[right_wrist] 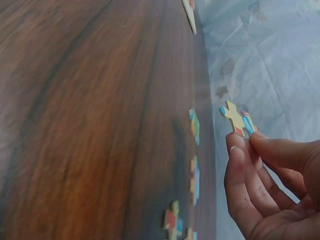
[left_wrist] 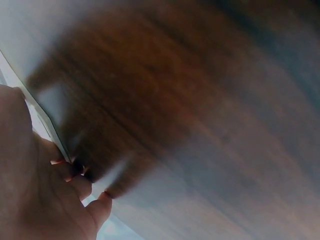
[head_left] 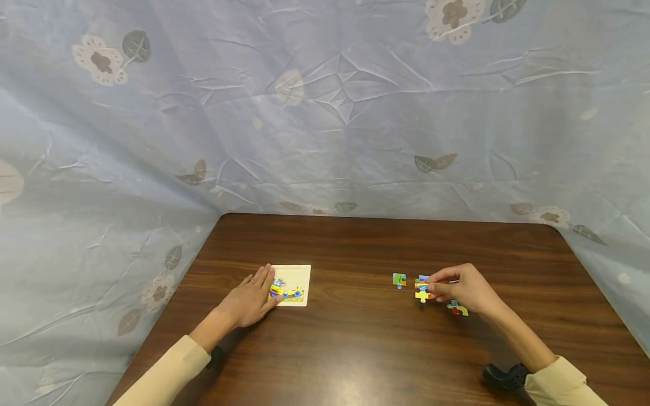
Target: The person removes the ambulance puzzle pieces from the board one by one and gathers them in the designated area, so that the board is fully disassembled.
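Observation:
My left hand lies on the left part of a pale puzzle board, its fingers straight. Several joined pieces with a yellow and blue picture show on the board beside that hand; part of the picture is covered by it. To the right, my right hand pinches a mostly yellow jigsaw piece between thumb and fingers, held above the table. Loose jigsaw pieces lie nearby: a green one to the left, and a red and yellow one below the hand. Others are partly hidden.
Dark brown wood tabletop carries everything. A pale blue flowered cloth hangs behind the table and along its sides. Under the right wrist sits a black device.

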{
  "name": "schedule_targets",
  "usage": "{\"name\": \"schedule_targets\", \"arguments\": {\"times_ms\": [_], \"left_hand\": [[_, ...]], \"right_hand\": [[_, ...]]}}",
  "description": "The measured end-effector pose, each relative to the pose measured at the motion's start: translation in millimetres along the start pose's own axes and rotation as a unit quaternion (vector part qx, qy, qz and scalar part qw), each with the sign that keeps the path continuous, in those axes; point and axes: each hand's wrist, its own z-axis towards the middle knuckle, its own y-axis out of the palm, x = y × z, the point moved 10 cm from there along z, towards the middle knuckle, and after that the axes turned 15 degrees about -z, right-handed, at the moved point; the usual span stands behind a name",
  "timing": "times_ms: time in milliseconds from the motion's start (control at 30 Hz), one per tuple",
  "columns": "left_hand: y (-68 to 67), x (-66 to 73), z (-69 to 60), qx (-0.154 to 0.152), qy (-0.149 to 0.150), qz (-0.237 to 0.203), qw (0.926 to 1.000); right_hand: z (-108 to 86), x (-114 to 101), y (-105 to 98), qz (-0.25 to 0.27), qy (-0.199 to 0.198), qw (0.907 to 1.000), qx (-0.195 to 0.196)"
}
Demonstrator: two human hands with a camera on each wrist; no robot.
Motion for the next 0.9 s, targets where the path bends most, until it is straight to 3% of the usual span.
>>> {"name": "schedule_targets", "arguments": {"times_ms": [333, 733, 900], "left_hand": [[2.3, -2.8, 0.7, 0.001, 0.0, 0.005, 1.0], [1.8, -2.5, -0.2, 0.006, 0.001, 0.001, 1.0], [1.9, -1.8, -0.8, 0.004, 0.001, -0.004, 1.0]], "right_hand": [[-4.9, 20.4, 1.4, -0.031, 0.03, 0.9991, 0.006], [-4.2, 25.4, 5.3, -0.023, 0.049, 0.9985, -0.009], [-5.3, 24.7, 4.4, -0.046, 0.049, 0.9977, -0.008]]}}
